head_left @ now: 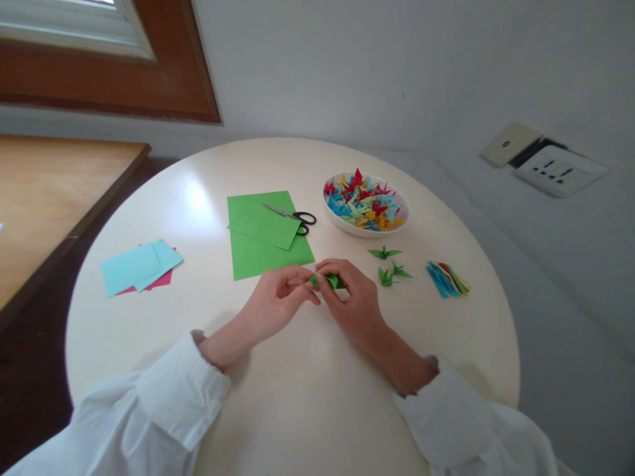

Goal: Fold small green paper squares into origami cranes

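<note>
Right hand [350, 291] pinched the green fold [333, 280] closely above the table [278, 403]; left hand [278, 297] curled half-closed at its left end, likely steadying it, pinch unclear. Scissors [296, 215] lay on green sheets [258, 258]; cranes [385, 277] near right hand, presumably for reach.

A brown-framed window [94, 63] sits in the pale wall [307, 73] at far left, sockets [560, 170] at right. Light glares on the round white table [143, 330]; a wooden tabletop [59, 198] stands left, above dark floor [37, 396].
</note>
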`<state>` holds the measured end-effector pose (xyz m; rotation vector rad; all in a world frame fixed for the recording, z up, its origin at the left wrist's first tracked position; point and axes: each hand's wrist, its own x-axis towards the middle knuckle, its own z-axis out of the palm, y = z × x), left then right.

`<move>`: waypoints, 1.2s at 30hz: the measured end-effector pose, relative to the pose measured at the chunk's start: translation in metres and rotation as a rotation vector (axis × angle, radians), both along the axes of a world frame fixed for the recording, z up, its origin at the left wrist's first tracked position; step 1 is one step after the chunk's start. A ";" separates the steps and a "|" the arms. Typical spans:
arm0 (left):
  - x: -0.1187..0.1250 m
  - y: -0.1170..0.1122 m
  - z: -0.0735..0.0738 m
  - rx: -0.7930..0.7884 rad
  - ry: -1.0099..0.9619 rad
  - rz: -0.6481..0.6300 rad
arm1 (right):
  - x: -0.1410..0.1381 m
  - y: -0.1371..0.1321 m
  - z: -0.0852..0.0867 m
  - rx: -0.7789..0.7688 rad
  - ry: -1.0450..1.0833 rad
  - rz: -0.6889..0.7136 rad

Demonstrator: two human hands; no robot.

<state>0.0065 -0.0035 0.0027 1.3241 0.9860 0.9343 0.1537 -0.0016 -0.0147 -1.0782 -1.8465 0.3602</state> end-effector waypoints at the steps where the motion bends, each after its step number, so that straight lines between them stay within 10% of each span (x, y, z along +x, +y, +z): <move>1: 0.000 0.000 0.000 0.004 0.025 -0.004 | 0.000 0.000 0.000 0.000 0.000 0.006; 36: 0.000 0.002 -0.007 0.004 0.123 0.105 | 0.002 0.002 0.001 0.168 -0.082 0.026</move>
